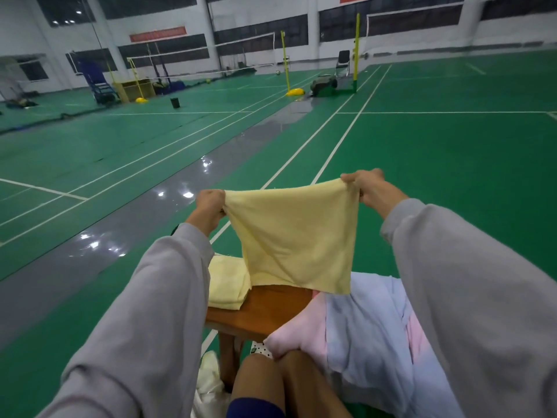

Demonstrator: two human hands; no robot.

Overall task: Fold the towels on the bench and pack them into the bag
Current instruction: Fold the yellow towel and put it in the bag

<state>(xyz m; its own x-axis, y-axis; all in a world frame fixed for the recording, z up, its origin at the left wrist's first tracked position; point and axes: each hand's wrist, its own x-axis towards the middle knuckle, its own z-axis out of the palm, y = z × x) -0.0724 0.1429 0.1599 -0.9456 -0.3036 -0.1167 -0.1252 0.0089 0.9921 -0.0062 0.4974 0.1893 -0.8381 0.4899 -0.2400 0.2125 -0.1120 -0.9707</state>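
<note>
The left grip (209, 203) and right grip (366, 185) are each pinching a top corner of the yellow towel (292, 236), holding it spread above the counter (265, 309), where a folded towel (226, 285) is lying.

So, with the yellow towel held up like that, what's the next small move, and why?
Probably bring the left hand and right hand together so the top corners meet, halving it. The yellow towel hangs spread and unfolded over the bench, each hand pinching one corner; a folded yellow towel already lies there.
</note>
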